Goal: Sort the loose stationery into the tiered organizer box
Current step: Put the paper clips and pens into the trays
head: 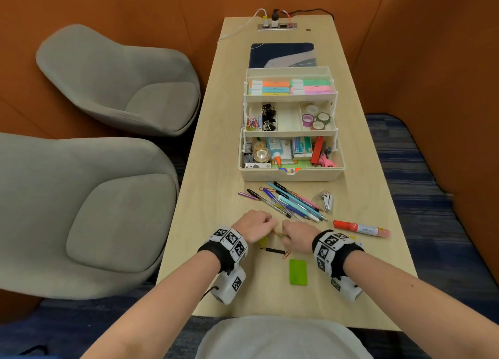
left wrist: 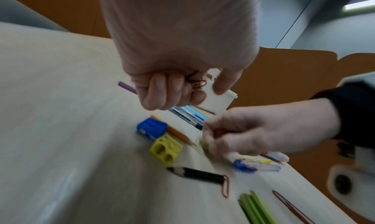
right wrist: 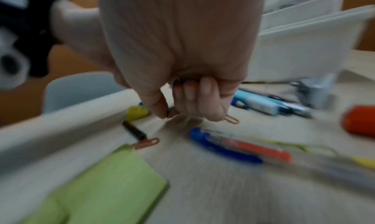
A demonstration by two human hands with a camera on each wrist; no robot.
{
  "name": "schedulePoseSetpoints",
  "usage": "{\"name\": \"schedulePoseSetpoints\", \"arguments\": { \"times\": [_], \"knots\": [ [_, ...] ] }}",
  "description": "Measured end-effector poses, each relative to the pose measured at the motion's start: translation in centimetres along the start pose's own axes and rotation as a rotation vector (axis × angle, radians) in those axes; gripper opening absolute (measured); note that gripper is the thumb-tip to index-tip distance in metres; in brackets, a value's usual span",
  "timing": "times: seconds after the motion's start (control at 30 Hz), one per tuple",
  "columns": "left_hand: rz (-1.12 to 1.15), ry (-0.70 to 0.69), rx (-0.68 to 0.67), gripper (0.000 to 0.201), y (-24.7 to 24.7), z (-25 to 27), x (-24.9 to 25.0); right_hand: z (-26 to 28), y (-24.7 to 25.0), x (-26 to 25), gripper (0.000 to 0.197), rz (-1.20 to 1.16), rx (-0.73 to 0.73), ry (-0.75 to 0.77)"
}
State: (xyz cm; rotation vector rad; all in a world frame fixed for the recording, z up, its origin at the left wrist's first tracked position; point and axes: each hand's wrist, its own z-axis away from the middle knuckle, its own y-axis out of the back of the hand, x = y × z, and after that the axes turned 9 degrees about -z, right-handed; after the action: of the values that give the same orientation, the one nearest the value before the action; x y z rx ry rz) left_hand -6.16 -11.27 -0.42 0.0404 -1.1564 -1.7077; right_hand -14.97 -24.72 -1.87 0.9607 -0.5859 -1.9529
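Clips first: w/ left hand (left wrist: 178, 76) curled round paper clips (left wrist: 198, 84) and right hand (right wrist: 182, 89) pinching another, we'd lift slow, then drop into organizer box (head: 291, 173) far-left clip slot.

Pens (head: 290, 202) before the organizer box (head: 291, 175); notepad (head: 298, 271) nearer the person.

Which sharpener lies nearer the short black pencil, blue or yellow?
The yellow sharpener: it lies between the blue sharpener and the black pencil.
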Motion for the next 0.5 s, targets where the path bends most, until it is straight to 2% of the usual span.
{"name": "schedulePoseSetpoints", "arguments": {
  "times": [0.07, 0.1, 0.2, 0.23, 0.37, 0.5],
  "knots": [
    [0.01, 0.005, 0.01, 0.055, -0.6, -0.1, 0.8, 0.7, 1.0, 1.5, 0.01, -0.25, 0.05, -0.051],
    [0.005, 0.003, 0.012, 0.054, -0.9, -0.3, 1.0, 1.1, 1.7, 2.4, 0.012, -0.458, 0.087, -0.095],
    [-0.09, -0.059, -0.019, 0.039, -1.9, -0.8, 1.9, 2.8, 2.7, 5.0, 0.025, -1.359, 0.243, -0.251],
    [-0.153, -0.081, -0.049, 0.035, -2.1, -1.0, 2.2, 3.5, 2.9, 5.8, 0.025, -1.563, 0.278, -0.27],
    [-0.477, -0.141, -0.115, 0.033, -3.1, -0.9, 3.5, 5.6, 2.8, 8.0, 0.02, -1.922, 0.329, -0.182],
    [-0.627, -0.164, -0.092, 0.044, -3.9, -0.9, 4.1, 6.5, 2.4, 9.2, 0.023, -2.04, 0.339, -0.139]
  ]
}}
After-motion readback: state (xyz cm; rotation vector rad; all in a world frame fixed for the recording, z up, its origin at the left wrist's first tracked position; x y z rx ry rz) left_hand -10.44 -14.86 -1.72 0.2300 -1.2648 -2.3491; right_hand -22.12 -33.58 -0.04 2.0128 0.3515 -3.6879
